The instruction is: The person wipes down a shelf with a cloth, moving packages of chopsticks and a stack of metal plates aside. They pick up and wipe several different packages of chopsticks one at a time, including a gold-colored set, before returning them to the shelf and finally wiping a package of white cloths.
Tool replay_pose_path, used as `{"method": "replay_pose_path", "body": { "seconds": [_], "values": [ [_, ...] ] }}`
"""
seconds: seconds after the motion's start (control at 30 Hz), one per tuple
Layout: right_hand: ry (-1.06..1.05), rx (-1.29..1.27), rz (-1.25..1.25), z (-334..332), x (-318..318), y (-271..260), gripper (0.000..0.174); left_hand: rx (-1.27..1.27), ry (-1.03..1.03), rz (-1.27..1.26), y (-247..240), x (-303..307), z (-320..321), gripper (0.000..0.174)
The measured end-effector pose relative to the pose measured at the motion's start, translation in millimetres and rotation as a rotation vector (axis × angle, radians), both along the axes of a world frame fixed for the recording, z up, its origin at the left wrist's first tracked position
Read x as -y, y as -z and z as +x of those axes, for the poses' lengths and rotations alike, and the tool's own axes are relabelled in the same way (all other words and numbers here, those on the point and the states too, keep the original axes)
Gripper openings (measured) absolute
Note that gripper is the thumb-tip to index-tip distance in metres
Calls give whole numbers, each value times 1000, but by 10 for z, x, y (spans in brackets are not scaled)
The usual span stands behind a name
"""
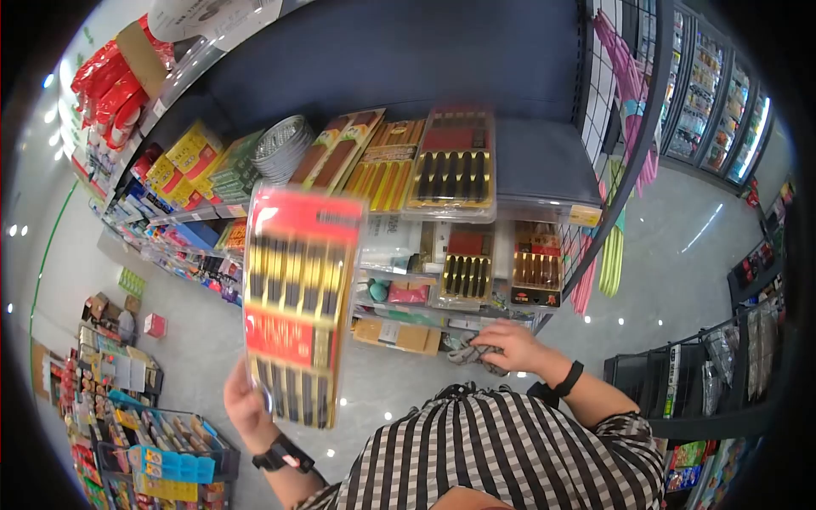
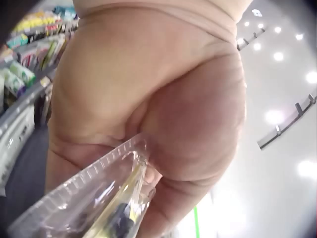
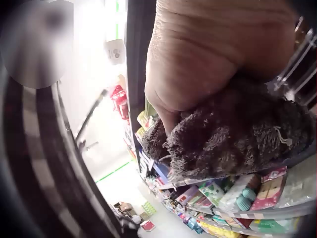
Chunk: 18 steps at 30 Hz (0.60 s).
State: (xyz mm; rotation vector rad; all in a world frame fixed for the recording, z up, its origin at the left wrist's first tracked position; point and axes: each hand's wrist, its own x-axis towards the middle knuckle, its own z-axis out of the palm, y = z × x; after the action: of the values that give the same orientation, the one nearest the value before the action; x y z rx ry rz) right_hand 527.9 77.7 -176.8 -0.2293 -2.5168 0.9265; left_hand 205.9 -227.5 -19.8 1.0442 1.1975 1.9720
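In the head view my left hand (image 1: 246,404) grips the lower left edge of a large clear blister pack of black and gold chopsticks (image 1: 293,302) with red labels. The pack stands upright in front of the shelves. Up close in the left wrist view, the clear plastic edge of the chopstick pack (image 2: 74,198) runs between thumb and fingers. My right hand (image 1: 517,347) holds a crumpled grey cloth (image 1: 474,352) low, by the shelf's front. Its fluffy texture shows in the right wrist view, where the cloth (image 3: 233,144) hangs bunched under the fingers.
Another chopstick pack (image 1: 455,174) lies on the upper shelf (image 1: 540,161), beside wooden chopsticks (image 1: 391,166) and stacked metal bowls (image 1: 283,146). More packs hang below. A wire mesh rack end with pink hangers (image 1: 633,110) stands to the right, and a dark display stand (image 1: 697,382) lower right.
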Motion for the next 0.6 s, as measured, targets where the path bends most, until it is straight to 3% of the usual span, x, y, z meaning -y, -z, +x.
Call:
{"method": "replay_pose_path", "body": {
  "seconds": [0.17, 0.33, 0.4, 0.6],
  "values": [
    [55, 19, -3, 178, 124, 73, 30, -14, 150, 89, -705, -1404, 459, 77],
    [232, 13, -37, 458, 191, 44, 31, 98, 329, 38, -870, -2531, 494, 48],
    [294, 1, -52, 618, 215, 151, 30, 126, 406, 50, -906, -2844, 459, 44],
    [492, 3, -67, 1098, 381, 294, 30, 294, 323, -68, -818, -3342, 379, 26]
  ]
}}
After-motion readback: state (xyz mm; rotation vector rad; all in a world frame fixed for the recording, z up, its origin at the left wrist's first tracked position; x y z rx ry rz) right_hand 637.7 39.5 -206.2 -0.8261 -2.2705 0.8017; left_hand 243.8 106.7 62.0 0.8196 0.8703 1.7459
